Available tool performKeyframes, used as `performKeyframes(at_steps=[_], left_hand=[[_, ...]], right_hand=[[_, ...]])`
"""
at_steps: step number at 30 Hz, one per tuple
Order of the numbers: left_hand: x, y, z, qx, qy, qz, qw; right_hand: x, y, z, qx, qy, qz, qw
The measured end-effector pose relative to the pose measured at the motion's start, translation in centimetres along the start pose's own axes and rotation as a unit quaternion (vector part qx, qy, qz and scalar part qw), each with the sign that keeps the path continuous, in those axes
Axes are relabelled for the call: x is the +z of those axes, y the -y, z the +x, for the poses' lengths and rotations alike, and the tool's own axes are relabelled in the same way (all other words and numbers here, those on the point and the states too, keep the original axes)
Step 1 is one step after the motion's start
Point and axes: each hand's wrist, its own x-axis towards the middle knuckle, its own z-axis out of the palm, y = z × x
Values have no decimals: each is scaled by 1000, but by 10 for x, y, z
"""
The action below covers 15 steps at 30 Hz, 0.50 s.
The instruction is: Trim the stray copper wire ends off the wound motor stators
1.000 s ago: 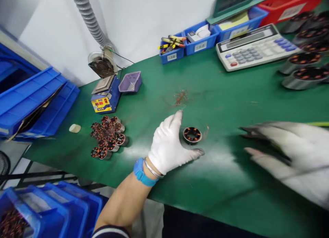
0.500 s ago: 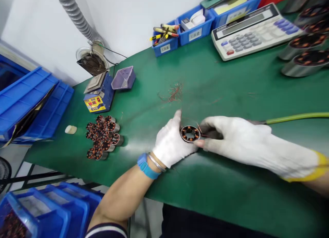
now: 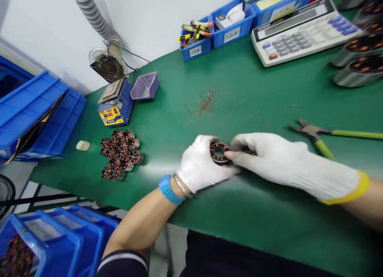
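Observation:
A small motor stator (image 3: 216,159), a metal ring with copper windings inside, is held just above the green table (image 3: 185,213). My left hand (image 3: 197,163), in a white glove, wraps around it from the left. My right hand (image 3: 263,153), also gloved, is closed at the stator's right side, thumb tip over the rim. Whether a wire lies between its fingers is hidden. Wire cutters (image 3: 312,131) with green handles rest on the table beyond my right hand. Several finished-looking stators (image 3: 121,153) stand grouped at the left.
Loose copper wire clippings (image 3: 206,104) lie at mid-table. Behind are a calculator (image 3: 305,31), a blue pen bin (image 3: 196,50), a purple tray (image 3: 145,86) and a blue device (image 3: 115,109). More stators (image 3: 359,71) stand at the right; blue bins (image 3: 67,245) sit lower left.
My right thumb has moved onto the stator's rim, and my left thumb has curled in. The cutters, earlier mostly hidden behind my right hand, now show. The whole view has shifted slightly.

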Motion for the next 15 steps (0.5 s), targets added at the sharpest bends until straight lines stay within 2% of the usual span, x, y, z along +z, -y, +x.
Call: performKeyframes(at_steps=[2, 7, 13, 15], left_hand=[[1, 1, -1, 5, 3, -24, 1000], [3, -2, -2, 9, 4, -38, 999], [0, -4, -2, -12, 31, -53, 998], [-1, -2, -2, -11, 38, -48, 998]], right_hand=[[6, 6, -2, -30, 9, 6, 999], [-2, 0, -5, 28, 22, -49, 998], [-7, -8, -2, 80, -56, -139, 985], [-5, -11, 0, 64, -93, -150, 982]])
